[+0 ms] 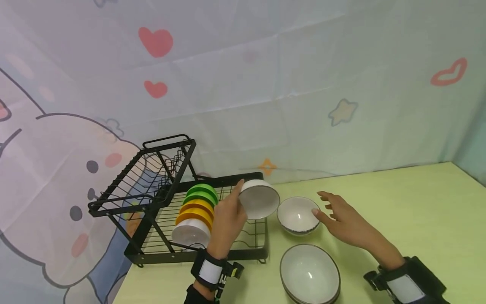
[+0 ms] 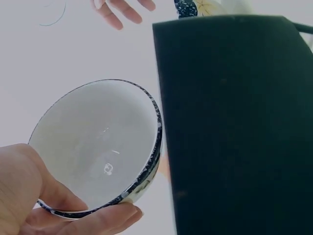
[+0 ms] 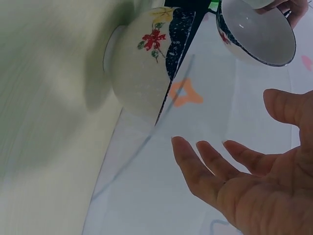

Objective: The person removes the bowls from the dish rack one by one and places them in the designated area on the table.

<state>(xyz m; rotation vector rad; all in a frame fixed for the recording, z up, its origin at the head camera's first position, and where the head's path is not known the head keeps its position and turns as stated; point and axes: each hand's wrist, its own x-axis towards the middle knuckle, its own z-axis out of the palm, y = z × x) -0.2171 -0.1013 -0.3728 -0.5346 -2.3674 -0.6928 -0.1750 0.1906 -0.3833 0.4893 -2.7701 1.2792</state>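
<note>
While left hand grips glossy round bowl | wire rack stands near

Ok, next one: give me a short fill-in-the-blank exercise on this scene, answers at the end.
1. The bowl in the left hand is ____-coloured inside.
2. The right hand holds ____.
3. The dish rack is coloured ____.
4. In it, just beyond the orange bowls, stand bowls coloured ____.
Missing words: white; nothing; black; green.
</note>
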